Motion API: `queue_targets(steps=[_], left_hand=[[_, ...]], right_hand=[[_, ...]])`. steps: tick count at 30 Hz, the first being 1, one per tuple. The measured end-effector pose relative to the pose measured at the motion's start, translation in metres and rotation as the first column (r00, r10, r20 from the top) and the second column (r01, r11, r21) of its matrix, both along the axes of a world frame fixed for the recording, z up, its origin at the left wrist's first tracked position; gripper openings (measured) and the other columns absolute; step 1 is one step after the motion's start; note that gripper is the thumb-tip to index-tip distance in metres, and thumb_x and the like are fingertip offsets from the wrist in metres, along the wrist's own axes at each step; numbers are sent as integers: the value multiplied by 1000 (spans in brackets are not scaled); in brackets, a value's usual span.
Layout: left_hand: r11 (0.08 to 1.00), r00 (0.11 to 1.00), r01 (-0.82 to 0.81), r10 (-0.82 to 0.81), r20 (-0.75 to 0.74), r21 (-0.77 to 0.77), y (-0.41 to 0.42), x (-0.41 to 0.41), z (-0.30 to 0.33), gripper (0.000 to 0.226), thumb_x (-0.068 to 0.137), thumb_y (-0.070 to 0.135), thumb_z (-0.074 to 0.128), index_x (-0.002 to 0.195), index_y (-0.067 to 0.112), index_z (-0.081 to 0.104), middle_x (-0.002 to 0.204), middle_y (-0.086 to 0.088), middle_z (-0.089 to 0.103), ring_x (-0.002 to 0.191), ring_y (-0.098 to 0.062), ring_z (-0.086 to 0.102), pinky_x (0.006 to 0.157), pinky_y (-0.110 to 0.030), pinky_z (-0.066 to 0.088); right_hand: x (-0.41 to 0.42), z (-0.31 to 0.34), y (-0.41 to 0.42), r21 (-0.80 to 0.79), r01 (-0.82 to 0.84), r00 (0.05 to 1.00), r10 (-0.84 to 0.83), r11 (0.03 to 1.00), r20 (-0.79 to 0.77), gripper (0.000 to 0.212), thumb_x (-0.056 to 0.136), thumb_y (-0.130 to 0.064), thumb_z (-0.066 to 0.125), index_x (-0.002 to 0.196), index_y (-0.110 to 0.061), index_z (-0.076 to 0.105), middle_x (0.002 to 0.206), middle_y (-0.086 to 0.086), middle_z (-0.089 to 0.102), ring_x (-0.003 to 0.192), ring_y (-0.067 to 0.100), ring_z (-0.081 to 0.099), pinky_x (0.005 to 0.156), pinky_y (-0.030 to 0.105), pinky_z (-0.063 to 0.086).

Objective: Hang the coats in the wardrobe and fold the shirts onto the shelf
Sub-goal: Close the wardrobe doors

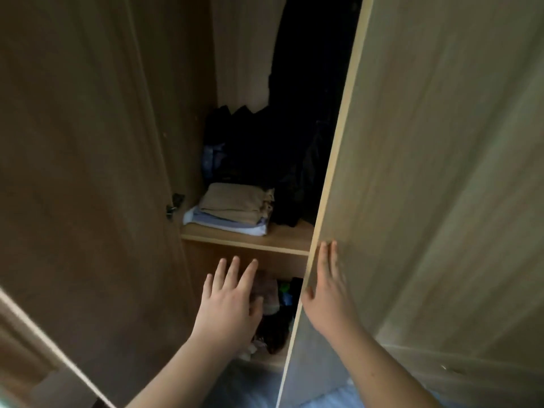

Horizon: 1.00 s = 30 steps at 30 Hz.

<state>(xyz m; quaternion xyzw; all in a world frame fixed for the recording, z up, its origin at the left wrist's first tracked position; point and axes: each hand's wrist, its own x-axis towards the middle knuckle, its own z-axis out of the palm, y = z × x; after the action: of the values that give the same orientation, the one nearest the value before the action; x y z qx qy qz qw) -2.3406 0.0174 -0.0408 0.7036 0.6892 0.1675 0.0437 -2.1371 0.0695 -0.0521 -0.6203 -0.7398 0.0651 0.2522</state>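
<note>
The wooden wardrobe stands in front of me with both doors part open. Dark coats (306, 119) hang inside at the right. A folded stack of shirts (232, 209), beige on top of pale blue and white, lies on the left of the shelf (282, 240). My left hand (232, 301) hovers with fingers spread below the shelf's front edge, holding nothing. My right hand (329, 287) lies flat against the outer face of the right door (426, 172), near its edge, with the thumb at the rim.
The left door (82, 172) swings out on my left, its hinge (173, 206) level with the shelf. Dark folded clothes (235, 136) stand behind the shirts. Below the shelf lies a jumble of mixed clothing (276, 313). Pale fabric (250, 387) shows at the bottom.
</note>
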Motion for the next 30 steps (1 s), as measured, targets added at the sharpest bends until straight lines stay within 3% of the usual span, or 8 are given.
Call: queue_targets(steps=[4, 7, 11, 15, 21, 26, 30], left_hand=[[999, 999, -53, 53, 12, -14, 38, -28, -1, 69, 100, 52, 33, 156, 37, -4, 167, -1, 0, 153, -25, -10, 124, -46, 2], [998, 998, -57, 57, 12, -28, 70, -31, -5, 68, 100, 52, 34, 156, 35, -1, 166, -2, 2, 153, -26, -8, 124, -47, 2], [995, 997, -77, 75, -30, -66, 116, -16, -13, 67, 100, 50, 34, 156, 33, 1, 166, -6, 6, 153, -28, -4, 124, -49, 4], [989, 992, -128, 128, -7, -69, 152, 9, -10, 67, 101, 49, 32, 156, 33, -2, 166, -6, 1, 153, -28, -5, 123, -47, 0], [982, 985, -173, 172, -23, -70, 173, 22, -7, 66, 101, 45, 34, 155, 33, 1, 166, -6, -1, 152, -27, -9, 124, -49, 3], [977, 977, -212, 210, -47, -23, 131, 11, 2, 66, 99, 44, 37, 155, 34, 6, 166, 0, 6, 153, -24, -8, 124, -48, 2], [959, 960, -277, 278, -14, 53, 66, -30, 4, 62, 93, 41, 35, 152, 36, 15, 162, 5, 22, 153, -22, 8, 122, -46, 19]], right_hand=[[-30, 0, 61, -41, 27, 998, -24, 999, 65, 102, 90, -28, 59, 154, -15, -20, 158, 7, -32, 152, 31, -7, 123, 38, 16], [-42, -8, 91, 6, 59, 986, -59, 998, 158, 107, 86, -32, 63, 153, -8, -17, 160, 19, -23, 151, 36, -8, 122, 44, 17], [-44, -20, 133, 12, 66, 972, -67, 998, 226, 114, 80, -37, 67, 153, -7, -16, 159, 21, -24, 148, 36, -21, 118, 49, 28], [-37, -27, 167, 25, 34, 955, -39, 999, 295, 116, 72, -42, 74, 155, -1, 4, 159, 27, -17, 149, 40, -14, 119, 51, 22], [-25, -34, 180, 17, -55, 931, 45, 998, 362, 111, 69, -42, 74, 154, 1, 17, 158, 33, -9, 148, 45, -10, 117, 55, 23], [-34, -19, 141, -23, -207, 913, 202, 978, 354, 99, 70, -45, 73, 151, -7, 32, 160, 22, 22, 150, 41, 8, 115, 57, 28], [-80, 0, 89, -138, -454, 864, 473, 880, 175, 71, 89, -42, 59, 152, -28, 28, 161, -3, 25, 150, 19, 17, 120, 40, 28]])
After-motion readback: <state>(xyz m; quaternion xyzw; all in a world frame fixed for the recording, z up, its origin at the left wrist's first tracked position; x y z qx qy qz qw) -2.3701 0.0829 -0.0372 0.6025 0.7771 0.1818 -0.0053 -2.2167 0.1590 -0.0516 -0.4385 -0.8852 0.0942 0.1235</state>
